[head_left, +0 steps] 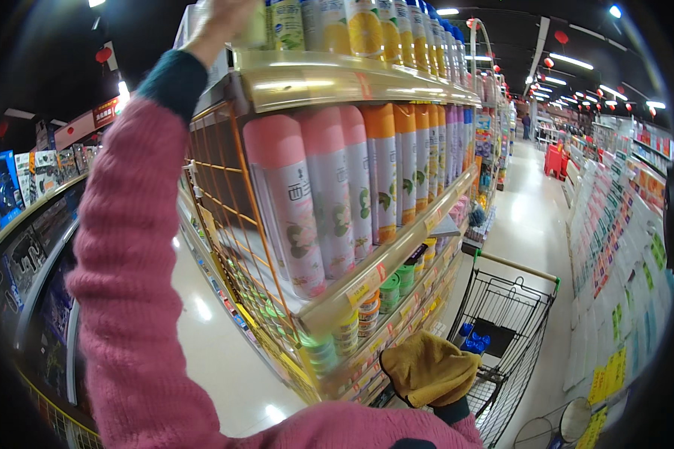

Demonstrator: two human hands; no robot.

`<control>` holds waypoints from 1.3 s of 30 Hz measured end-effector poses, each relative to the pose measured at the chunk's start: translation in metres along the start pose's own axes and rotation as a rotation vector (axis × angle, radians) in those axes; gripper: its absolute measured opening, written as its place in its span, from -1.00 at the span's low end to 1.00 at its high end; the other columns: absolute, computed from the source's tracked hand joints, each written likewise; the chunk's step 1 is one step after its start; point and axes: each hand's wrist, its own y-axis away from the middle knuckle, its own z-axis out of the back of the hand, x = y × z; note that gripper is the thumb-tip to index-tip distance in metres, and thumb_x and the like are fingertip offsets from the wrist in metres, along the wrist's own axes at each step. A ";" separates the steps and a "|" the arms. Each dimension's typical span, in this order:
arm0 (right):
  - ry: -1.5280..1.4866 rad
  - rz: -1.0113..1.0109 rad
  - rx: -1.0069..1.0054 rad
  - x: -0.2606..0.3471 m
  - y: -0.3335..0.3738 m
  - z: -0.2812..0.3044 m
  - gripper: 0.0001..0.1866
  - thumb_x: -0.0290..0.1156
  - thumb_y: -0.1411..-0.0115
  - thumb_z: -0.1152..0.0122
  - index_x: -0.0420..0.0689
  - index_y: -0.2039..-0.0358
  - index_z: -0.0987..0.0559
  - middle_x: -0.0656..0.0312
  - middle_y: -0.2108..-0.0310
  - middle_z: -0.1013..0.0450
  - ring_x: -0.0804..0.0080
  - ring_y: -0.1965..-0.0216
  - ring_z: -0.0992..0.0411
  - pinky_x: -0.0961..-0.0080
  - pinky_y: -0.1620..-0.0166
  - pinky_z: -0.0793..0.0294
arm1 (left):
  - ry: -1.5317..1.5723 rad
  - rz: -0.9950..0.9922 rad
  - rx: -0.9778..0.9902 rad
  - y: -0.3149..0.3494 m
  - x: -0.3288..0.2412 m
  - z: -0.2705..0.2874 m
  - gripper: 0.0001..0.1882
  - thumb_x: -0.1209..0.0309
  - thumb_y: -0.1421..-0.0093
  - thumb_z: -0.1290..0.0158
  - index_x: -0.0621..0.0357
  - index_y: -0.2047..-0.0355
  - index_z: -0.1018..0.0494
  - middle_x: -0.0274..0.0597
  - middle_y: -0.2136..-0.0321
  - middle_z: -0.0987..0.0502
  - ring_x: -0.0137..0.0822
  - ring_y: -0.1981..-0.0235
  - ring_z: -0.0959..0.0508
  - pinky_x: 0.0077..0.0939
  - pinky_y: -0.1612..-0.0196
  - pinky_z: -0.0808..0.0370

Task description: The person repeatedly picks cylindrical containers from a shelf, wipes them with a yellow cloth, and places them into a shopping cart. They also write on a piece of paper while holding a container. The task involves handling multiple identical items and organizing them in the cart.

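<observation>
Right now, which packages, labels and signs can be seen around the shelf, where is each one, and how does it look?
Tall spray cans with pink caps: middle shelf, left end; pale bodies with flower pictures.
Tall spray cans with orange caps: same shelf, further right.
Cans with orange-fruit pictures: top shelf, beside the raised left hand.
Small yellow and red price labels: along the shelf edge.
Red hanging sign: upper left.

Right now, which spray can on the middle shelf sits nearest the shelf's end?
The pink-capped can at the left end of the row. Its neighbours are pink too, then orange further along, but this one stands outermost, beside the orange wire grid.
</observation>
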 end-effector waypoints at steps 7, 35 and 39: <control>0.967 0.315 -0.201 0.073 -0.007 0.029 -0.39 0.02 -0.27 0.06 0.08 -0.29 -0.31 0.21 -0.24 -0.31 0.23 -0.28 -0.21 0.06 -0.31 -0.12 | 0.854 -0.030 0.065 0.086 -0.110 0.104 -0.47 0.08 -0.34 -0.01 0.29 -0.11 -0.41 0.00 0.15 -0.60 -0.27 0.15 -0.64 -0.44 0.06 -0.56; -0.279 0.723 -1.108 0.054 0.011 0.105 -0.70 -0.33 -0.24 -0.09 -0.29 0.15 -0.54 0.05 0.20 -0.52 0.19 0.17 -0.50 0.33 0.05 -0.47 | 0.483 0.025 1.191 0.486 -0.298 -0.003 -0.20 0.38 0.08 -0.35 0.24 -0.18 -0.27 0.22 0.22 -0.55 0.18 0.23 -0.59 -0.11 0.21 -0.55; 0.424 0.689 -1.295 0.040 0.016 0.113 -0.64 -0.26 -0.10 -0.27 -0.27 0.20 -0.53 -0.02 0.07 -0.45 -0.05 0.02 -0.42 0.17 -0.07 -0.37 | 0.505 0.111 1.204 0.494 -0.305 -0.005 -0.23 0.40 0.09 -0.34 0.26 -0.15 -0.30 0.21 0.24 -0.56 0.19 0.22 -0.59 -0.13 0.21 -0.54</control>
